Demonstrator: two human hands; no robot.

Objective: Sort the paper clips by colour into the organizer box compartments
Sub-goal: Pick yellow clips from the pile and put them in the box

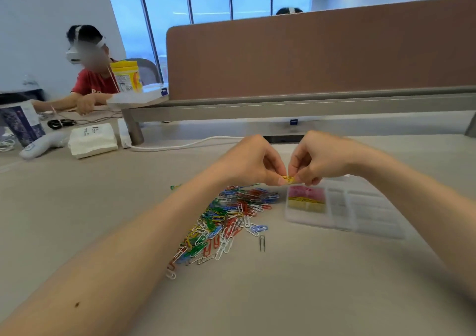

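A loose pile of paper clips (226, 219) in red, blue, green, yellow and white lies mid-table. One grey clip (262, 243) lies apart, just right of the pile. A clear organizer box (342, 222) sits to the right; its left compartments hold pink clips (306, 192) and yellow clips (305, 203). My left hand (251, 164) and my right hand (319, 159) meet above the box's left end, both pinching yellow paper clips (288, 179) between fingertips. How many they hold is too small to tell.
A brown desk divider (322, 52) runs across the back. A white cable (185, 144), a white packet (91, 140) and a white handheld device (42, 146) lie at the far left. Another person sits at the left desk.
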